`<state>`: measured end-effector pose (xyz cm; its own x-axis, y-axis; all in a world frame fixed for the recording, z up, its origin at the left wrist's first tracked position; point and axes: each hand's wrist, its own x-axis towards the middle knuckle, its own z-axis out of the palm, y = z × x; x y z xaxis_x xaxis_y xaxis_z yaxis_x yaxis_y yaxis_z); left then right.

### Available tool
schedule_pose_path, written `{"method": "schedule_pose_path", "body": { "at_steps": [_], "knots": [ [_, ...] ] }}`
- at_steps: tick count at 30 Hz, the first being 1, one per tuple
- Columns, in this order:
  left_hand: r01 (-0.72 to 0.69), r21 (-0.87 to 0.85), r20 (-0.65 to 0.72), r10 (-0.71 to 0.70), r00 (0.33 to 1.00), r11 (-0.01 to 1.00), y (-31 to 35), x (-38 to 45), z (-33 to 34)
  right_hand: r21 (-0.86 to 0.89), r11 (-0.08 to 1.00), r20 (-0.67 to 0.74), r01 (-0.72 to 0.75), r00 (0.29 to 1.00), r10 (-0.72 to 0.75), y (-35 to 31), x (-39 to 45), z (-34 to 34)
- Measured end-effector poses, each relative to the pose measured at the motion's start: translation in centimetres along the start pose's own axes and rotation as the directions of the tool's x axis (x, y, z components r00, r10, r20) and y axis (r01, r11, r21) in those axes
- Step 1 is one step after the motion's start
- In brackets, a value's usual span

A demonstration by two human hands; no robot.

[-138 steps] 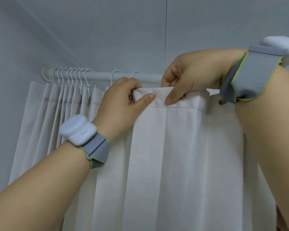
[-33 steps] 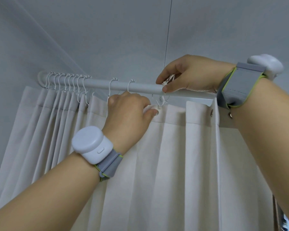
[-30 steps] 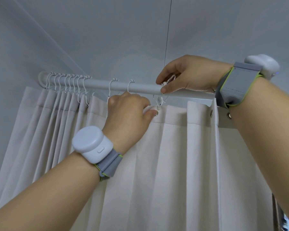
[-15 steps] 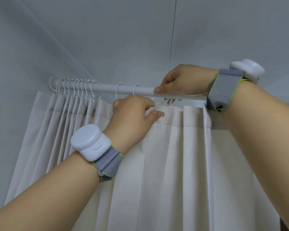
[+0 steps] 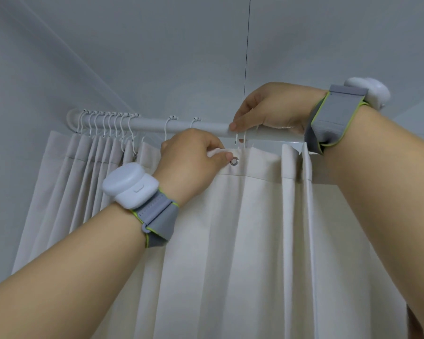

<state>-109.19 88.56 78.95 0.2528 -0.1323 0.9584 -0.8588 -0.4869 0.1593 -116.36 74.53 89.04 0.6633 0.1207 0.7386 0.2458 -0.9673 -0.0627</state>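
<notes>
A cream curtain (image 5: 230, 241) hangs from a white rod (image 5: 152, 125) by white hooks. My left hand (image 5: 191, 162) pinches the curtain's top hem just left of a metal eyelet (image 5: 234, 161). My right hand (image 5: 272, 106) reaches over the rod and holds a white hook (image 5: 240, 138) that hangs just above the eyelet. The hook's tip is not through the eyelet. Several hooks (image 5: 105, 123) at the rod's left end carry gathered folds, and two hooks (image 5: 181, 121) hang with nothing on them.
Grey walls meet in a corner (image 5: 59, 69) at the rod's left end. A thin seam (image 5: 247, 57) runs down the wall behind the rod. Both wrists wear grey straps with white round devices (image 5: 127, 184).
Earlier both hands held a folded hem below the rod. Since then the right hand went up to the hook on the rod, and the left hand now holds the eyelet slightly lower, clear of the hook.
</notes>
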Motion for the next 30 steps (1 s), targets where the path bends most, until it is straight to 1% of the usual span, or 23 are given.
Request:
{"method": "schedule_pose_path", "body": {
  "at_steps": [2, 5, 12, 14, 18, 23, 28, 30],
  "knots": [
    [0.037, -0.028, 0.008, -0.037, 0.999, 0.999, 0.3, 0.4, 0.5, 0.027, 1.000, -0.005, 0.011, 1.000, -0.011, 0.3, 0.0, -0.1],
    [0.086, -0.057, -0.003, -0.087, 0.996, 0.995, 0.7, 0.8, 1.0, 0.010, 1.000, -0.022, 0.019, 1.000, -0.019, 0.4, -0.2, -0.4],
    [0.150, -0.016, -0.063, -0.151, 0.987, 0.989, 1.8, 1.3, 2.3, -0.008, 0.998, -0.031, 0.056, 0.998, -0.056, 1.2, -0.4, -0.8],
    [0.167, -0.029, -0.093, -0.170, 0.981, 0.985, 2.0, 1.3, 2.5, -0.016, 0.997, -0.035, 0.075, 0.997, -0.075, 1.2, -0.4, -0.8],
    [0.165, -0.086, -0.138, -0.176, 0.975, 0.982, 2.3, 1.5, 3.2, -0.029, 0.992, -0.039, 0.122, 0.992, -0.124, 1.5, -0.4, -0.9],
    [0.166, -0.150, -0.192, -0.193, 0.962, 0.975, 2.3, 1.6, 3.6, -0.016, 0.986, -0.001, 0.165, 0.986, -0.165, 1.7, -0.3, -1.0],
    [0.165, -0.123, -0.274, -0.193, 0.942, 0.979, 2.6, 1.4, 4.5, 0.015, 0.985, 0.036, 0.172, 0.984, -0.173, 2.0, -0.1, -1.0],
    [0.190, -0.106, -0.270, -0.212, 0.939, 0.976, 2.6, 1.4, 4.9, 0.033, 0.985, 0.038, 0.168, 0.985, -0.169, 2.1, 0.0, -1.0]
  ]
}}
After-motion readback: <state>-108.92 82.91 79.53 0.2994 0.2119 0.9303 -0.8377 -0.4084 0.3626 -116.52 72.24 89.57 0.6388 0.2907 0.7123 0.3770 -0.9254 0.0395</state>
